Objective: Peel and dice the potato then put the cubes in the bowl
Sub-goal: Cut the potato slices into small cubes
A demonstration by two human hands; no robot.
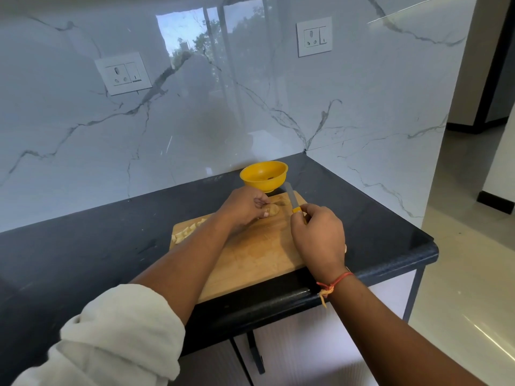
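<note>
A wooden cutting board [259,254] lies on the dark counter. My left hand [242,208] holds a peeled potato piece [274,209] down on the board's far part, fingers curled over it. My right hand [317,235] grips a yellow-handled knife [292,200], its blade pointing away toward the bowl, just right of the potato piece. Several pale potato cubes [185,232] sit at the board's left edge. A yellow bowl [263,175] stands behind the board near the wall.
The black counter [83,260] ends at a rounded front edge and a right corner [429,246]. A marble wall with two sockets [122,73] rises right behind the bowl. Floor lies open to the right.
</note>
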